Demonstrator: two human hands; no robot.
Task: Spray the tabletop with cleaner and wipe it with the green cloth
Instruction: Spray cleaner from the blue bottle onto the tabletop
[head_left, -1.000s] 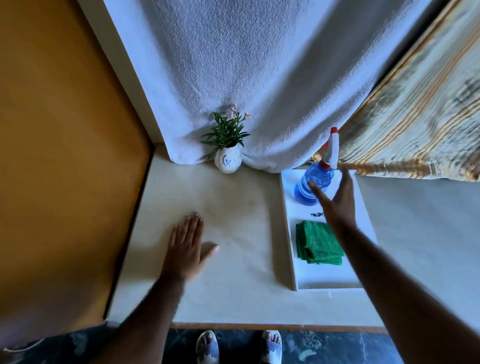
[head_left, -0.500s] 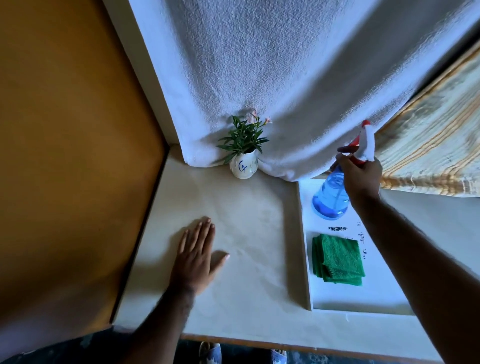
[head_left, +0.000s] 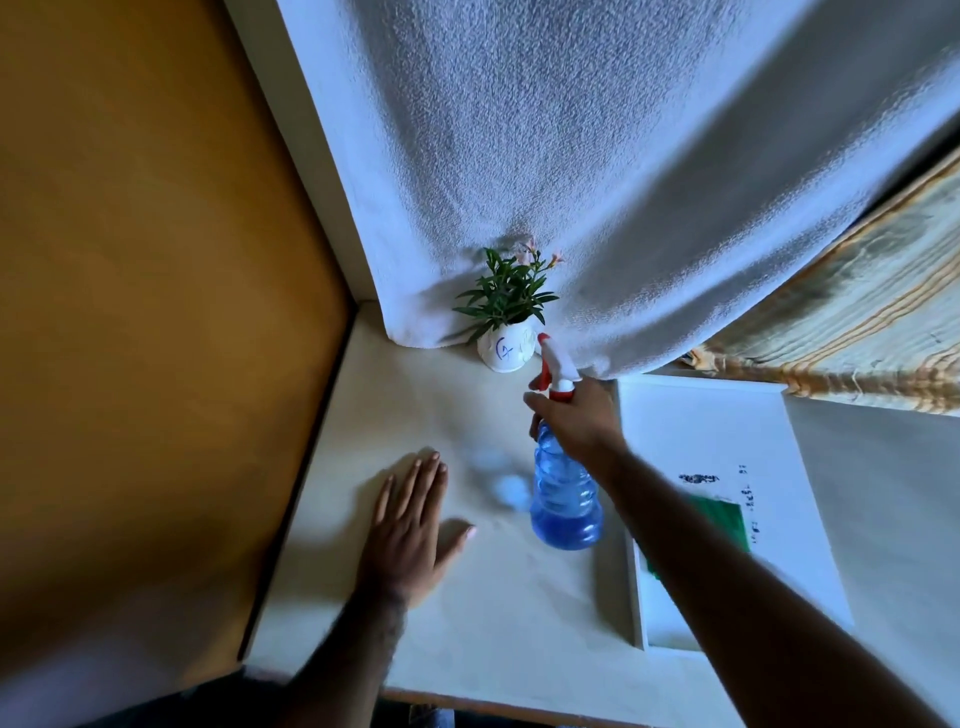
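My right hand (head_left: 576, 418) grips the neck of a blue spray bottle (head_left: 565, 493) with a white and red trigger head, held in the air over the middle of the cream tabletop (head_left: 509, 613). The nozzle points toward the back. My left hand (head_left: 410, 525) lies flat on the tabletop with its fingers spread, left of the bottle. The folded green cloth (head_left: 724, 519) rests on the white tray (head_left: 706, 415) at the right, mostly hidden behind my right forearm.
A small white pot with a green plant (head_left: 506, 332) stands at the back of the table against a hanging white towel (head_left: 545, 156). An orange wall (head_left: 145, 312) bounds the left side. A striped fabric (head_left: 857, 322) lies at the back right.
My right hand has lifted the spray bottle off the white tray and carried it left, over the middle of the tabletop. My left hand stays flat on the table.
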